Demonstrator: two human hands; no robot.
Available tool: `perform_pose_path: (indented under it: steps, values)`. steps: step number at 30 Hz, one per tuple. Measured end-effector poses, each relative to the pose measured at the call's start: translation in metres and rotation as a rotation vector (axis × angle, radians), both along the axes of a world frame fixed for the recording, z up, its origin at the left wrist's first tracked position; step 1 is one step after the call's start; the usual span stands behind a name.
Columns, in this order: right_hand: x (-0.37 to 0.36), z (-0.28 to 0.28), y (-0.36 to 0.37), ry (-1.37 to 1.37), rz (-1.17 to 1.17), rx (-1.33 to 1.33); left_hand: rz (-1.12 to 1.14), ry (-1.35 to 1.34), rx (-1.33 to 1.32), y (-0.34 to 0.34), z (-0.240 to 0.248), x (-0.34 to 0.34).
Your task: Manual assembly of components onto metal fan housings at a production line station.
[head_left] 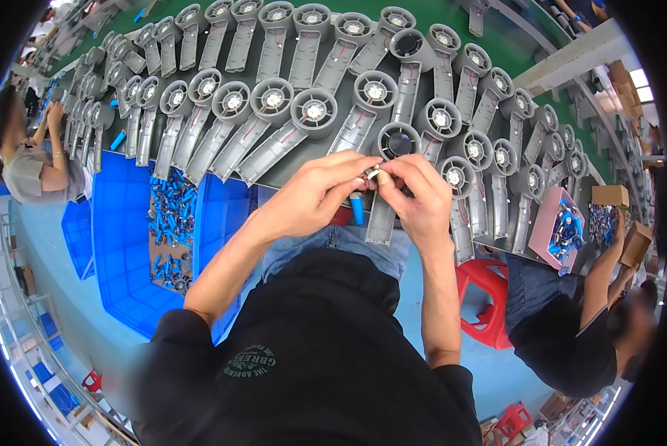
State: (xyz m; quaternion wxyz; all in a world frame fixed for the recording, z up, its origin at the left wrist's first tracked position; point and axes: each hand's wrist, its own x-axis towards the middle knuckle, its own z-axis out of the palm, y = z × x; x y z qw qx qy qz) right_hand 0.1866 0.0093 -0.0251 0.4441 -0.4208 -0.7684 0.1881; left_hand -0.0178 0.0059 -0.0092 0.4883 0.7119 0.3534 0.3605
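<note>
My left hand (320, 192) and my right hand (416, 195) meet over the near edge of the table, both with fingers pinched. Between their fingertips is a small wired part (371, 174), mostly covered, with a bit of white showing. A blue cylinder like a battery cell (358, 209) hangs just below the left fingertips; its link to the wired part is hidden. Directly behind and under my hands lies a grey fan housing (381, 221) with an open handle shell and a black disc (399, 144) in its round end.
Rows of grey fan housings (315, 111) cover the dark table. At lower left stands a blue bin (121, 245) holding blue cylinders (171, 212). A pink box (549, 215) with similar parts is at right. A person (571, 334) works beside a red stool (489, 305); another (36, 163) works far left.
</note>
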Motion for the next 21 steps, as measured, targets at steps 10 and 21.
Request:
perform_pose_path:
  steps: [10, 21]
  values:
    - [-0.002, 0.034, -0.074, -0.105, -0.417, -0.574, 0.096, -0.094, -0.077, -0.009, 0.001, 0.003]
    - [0.01, 0.115, -0.026, 0.187, -0.415, -0.744, 0.309, -0.535, -0.027, 0.093, 0.064, 0.05]
